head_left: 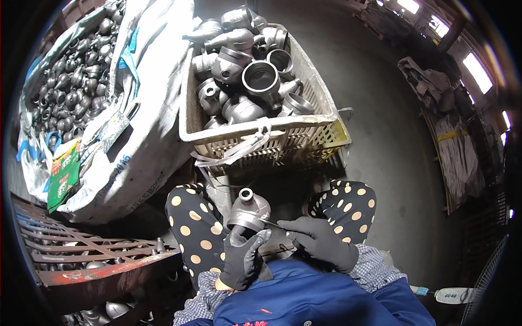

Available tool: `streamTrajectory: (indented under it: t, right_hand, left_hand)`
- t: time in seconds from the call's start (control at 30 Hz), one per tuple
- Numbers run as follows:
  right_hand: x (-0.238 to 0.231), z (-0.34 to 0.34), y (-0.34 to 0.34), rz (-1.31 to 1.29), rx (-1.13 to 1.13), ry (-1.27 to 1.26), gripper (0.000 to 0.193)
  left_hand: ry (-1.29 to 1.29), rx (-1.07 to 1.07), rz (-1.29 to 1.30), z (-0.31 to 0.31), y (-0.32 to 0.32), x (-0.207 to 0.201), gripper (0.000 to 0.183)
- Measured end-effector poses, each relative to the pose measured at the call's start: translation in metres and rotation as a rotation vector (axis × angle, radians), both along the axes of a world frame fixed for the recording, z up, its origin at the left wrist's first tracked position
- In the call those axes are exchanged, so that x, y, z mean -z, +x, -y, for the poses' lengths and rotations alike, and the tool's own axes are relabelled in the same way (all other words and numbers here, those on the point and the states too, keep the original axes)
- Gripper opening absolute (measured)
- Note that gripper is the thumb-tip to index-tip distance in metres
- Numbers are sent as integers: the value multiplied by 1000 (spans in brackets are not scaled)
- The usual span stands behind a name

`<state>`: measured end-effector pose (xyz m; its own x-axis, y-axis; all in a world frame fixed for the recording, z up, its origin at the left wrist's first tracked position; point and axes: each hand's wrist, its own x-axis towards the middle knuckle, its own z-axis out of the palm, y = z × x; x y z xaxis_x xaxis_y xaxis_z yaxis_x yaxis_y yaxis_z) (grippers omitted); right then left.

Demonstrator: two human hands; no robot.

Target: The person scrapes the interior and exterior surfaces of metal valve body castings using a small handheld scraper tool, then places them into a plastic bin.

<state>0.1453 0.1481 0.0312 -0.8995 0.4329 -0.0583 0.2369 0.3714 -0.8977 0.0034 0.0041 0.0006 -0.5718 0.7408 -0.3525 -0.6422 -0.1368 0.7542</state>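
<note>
Work appears to be in its middle stretch, judged from the containers. One grey cast-metal reducer pipe fitting [248, 209] is held over the lap, between the knees, its narrow end up. The left hand [243, 258], in a dark glove, is closed around the fitting's wide lower rim. The right hand [321, 241], also gloved, is closed on a thin metal tool [273, 223] whose tip is laid against the fitting's side. Just ahead, a beige perforated plastic crate [272, 138] is heaped with similar large grey fittings. To the left, a white woven bulk sack [147, 108] is filled with many smaller dark fittings. A rusty metal grate [87, 244] lies lower left, more fittings beneath it.
</note>
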Motion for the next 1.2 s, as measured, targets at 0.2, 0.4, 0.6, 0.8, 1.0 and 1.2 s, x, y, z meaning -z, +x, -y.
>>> streamTrajectory:
  t: [0.2,0.4,0.6,0.8,1.0,1.2]
  right_hand:
    - [-5,-8,-7,66,132,-168,29]
    - [-15,-7,-3,129,47,-331,29]
    - [3,-10,-1,-64,63,-3,33]
    - [-28,-23,-12,18,-40,31,39]
    - [-65,-37,-34,-91,-27,-166,42]
    - [-89,-32,-115,-171,-270,113,48]
  left_hand:
    - [4,16,33,1,1,4,25]
    - [30,25,46,0,1,5,28]
    - [-12,99,151,5,-1,10,28]
    - [191,137,-283,3,-7,6,37]
    - [526,145,346,-1,-37,21,57]
    - [393,111,50,8,-95,10,41]
